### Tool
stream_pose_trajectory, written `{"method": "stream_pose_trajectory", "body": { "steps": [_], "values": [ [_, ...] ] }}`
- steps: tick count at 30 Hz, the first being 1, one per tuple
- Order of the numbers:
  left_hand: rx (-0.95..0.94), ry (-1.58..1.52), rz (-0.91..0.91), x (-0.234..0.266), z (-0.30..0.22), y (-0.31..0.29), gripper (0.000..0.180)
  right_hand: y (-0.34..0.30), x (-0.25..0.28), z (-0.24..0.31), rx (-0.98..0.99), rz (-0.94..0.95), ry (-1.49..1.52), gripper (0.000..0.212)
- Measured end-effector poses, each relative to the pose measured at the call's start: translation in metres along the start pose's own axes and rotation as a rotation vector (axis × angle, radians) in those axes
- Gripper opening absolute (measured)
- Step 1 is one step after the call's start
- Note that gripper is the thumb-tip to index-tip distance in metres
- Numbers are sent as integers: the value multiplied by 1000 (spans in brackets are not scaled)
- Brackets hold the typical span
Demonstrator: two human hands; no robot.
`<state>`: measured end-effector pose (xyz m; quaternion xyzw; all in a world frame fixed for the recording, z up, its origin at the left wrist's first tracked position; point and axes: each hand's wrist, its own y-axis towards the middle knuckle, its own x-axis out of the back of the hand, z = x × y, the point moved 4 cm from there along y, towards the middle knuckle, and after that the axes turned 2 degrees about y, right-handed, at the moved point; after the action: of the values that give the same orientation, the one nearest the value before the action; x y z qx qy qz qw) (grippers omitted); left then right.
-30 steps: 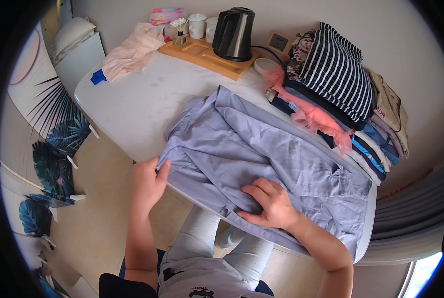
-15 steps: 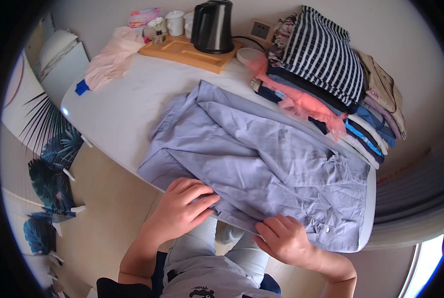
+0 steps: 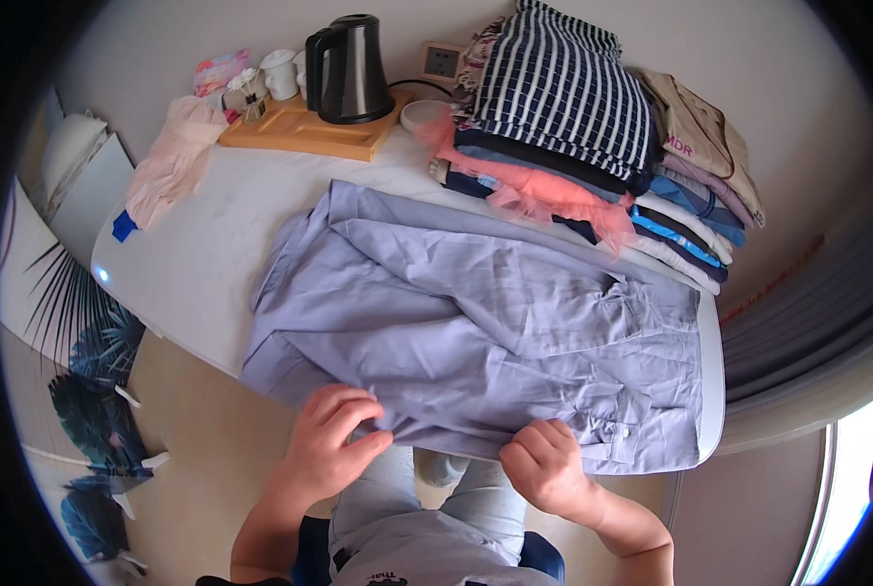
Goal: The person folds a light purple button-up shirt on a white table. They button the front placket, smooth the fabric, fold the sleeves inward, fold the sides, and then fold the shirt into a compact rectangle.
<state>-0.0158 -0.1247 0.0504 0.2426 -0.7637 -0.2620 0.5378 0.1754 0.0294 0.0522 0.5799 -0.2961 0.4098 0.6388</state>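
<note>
A lavender-grey shirt (image 3: 407, 293) lies folded lengthwise across the white tabletop, creased, with a small white button near its right end. My right hand (image 3: 546, 464) is closed in a fist around the shirt's near edge, right of the middle. At the near edge farther left, my left hand (image 3: 334, 444) is beside the cloth, fingers bent and thumb spread away from them. Nothing shows between that thumb and the fingers. The cloth under the left fingertips is partly hidden.
Folded clothes (image 3: 563, 107) are stacked at the back right, with coral tulle hanging out. A kettle (image 3: 350, 73) stands on a wooden tray (image 3: 299, 142) with a white cup (image 3: 280, 75). Pale pink cloth (image 3: 172, 161) lies far left. A curtain (image 3: 798, 332) hangs at right.
The whole view has shifted, so the table's things sit farther left. My left hand's thumb and fingers have parted at the shirt's edge. My right hand has closed more tightly on the edge.
</note>
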Motion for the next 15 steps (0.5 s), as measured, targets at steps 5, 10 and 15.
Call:
{"method": "stream_pose_trajectory", "body": {
  "steps": [5, 10, 15],
  "values": [
    [93, -205, 238, 21, 8, 20, 21, -15, -6, 3, -65, -39, 18, 25],
    [-2, -181, 139, -13, 38, 115, 12, 6, -4, 13, -165, -98, -27, 39],
    [-198, -111, 445, -102, 40, 170, 45, 16, -23, 20, -147, -130, 28, 35]
  ]
}}
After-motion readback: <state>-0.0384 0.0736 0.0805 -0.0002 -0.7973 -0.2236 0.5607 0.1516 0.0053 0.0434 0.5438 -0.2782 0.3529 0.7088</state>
